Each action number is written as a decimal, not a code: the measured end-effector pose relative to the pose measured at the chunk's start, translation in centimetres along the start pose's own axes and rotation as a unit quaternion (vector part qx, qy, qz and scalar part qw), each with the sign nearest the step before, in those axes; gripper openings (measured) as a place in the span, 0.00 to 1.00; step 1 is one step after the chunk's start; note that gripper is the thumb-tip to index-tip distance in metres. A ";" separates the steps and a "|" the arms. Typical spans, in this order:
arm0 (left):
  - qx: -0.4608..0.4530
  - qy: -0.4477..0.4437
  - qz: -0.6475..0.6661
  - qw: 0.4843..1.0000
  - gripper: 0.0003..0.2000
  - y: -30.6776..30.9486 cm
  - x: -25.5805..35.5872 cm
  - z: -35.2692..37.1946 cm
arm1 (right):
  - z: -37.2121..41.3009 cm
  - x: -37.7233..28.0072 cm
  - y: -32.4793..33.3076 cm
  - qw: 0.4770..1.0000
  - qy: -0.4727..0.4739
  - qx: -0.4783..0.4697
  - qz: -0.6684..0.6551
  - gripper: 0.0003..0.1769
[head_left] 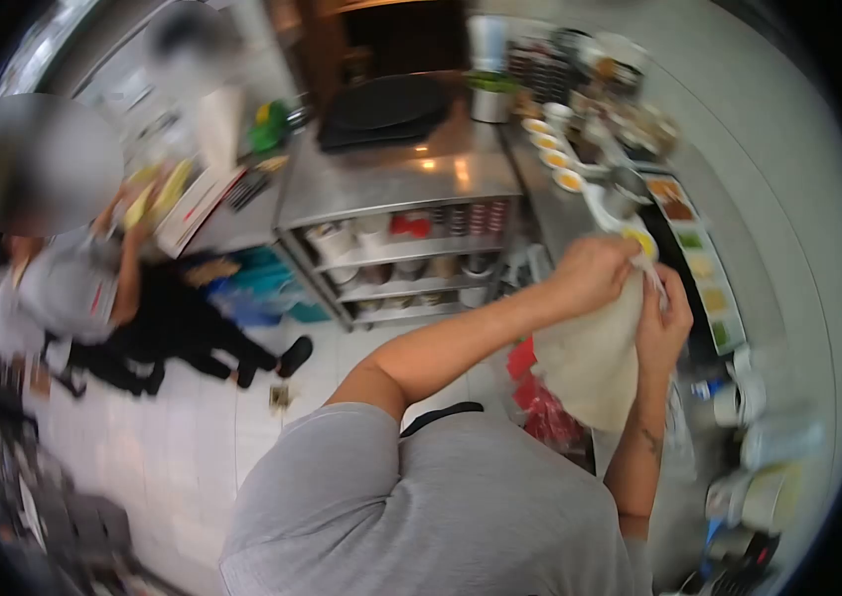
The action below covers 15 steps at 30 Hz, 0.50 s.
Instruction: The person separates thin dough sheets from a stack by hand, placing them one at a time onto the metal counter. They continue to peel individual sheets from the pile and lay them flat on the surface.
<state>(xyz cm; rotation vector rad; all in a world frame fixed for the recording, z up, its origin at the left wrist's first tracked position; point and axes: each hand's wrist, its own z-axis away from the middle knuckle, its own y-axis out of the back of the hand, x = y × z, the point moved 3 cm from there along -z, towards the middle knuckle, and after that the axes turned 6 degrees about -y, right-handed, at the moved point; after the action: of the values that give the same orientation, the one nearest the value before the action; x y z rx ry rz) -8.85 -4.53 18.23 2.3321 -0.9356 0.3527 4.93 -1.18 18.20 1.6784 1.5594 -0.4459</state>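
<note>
A limp, pale cream sheet (590, 363) hangs from both my hands, wide and rounded at its lower end and gathered at the top. My left hand (595, 273) is closed on its upper edge, the fingers pinched together. Facing it, my right hand (664, 313) grips the gathered whitish top, thumb and fingers close together. Whether the sheet is cloth or dough, I cannot tell. Just beyond my hands sits a small white cup with yellow contents (639, 241). Behind the sheet's lower left edge shows a red plastic bag (552, 417).
A long tray of colourful ingredients (704, 263) lies along the counter at right, with several yellow-filled cups (568, 180) farther up. Ahead stands a steel table (401, 189) with shelves and black trays (386, 107). Two people work at the left; one wears a grey shirt (73, 288).
</note>
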 end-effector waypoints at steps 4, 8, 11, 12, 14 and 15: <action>-0.118 -0.115 -0.055 0.985 0.07 -3.7 4.6 -3.9 | 2.0 1.6 3.5 0.967 -0.142 0.163 -0.135 0.08; -0.337 -0.144 -0.038 0.930 0.10 -14.1 3.5 0.7 | 10.2 9.9 5.7 0.931 -0.289 0.222 0.031 0.11; -0.417 -0.167 -0.005 0.894 0.11 -20.0 0.4 7.3 | 15.0 12.7 6.0 0.896 -0.394 0.190 0.082 0.11; -0.413 -0.170 0.013 0.894 0.11 -20.4 0.5 8.0 | 16.2 13.1 6.0 0.887 -0.413 0.194 0.072 0.11; -0.407 -0.170 0.045 0.896 0.11 -20.7 0.3 8.9 | 18.0 14.3 5.9 0.873 -0.440 0.209 0.021 0.11; -0.400 -0.151 0.056 0.902 0.10 -21.0 -0.4 8.8 | 18.7 15.0 5.8 0.868 -0.445 0.221 -0.021 0.11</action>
<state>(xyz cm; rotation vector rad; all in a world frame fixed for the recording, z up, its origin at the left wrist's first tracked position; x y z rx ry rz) 5.69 2.39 2.14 1.5868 -1.0948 -0.3227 17.93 -4.46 -2.55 1.3999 0.8185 -1.4509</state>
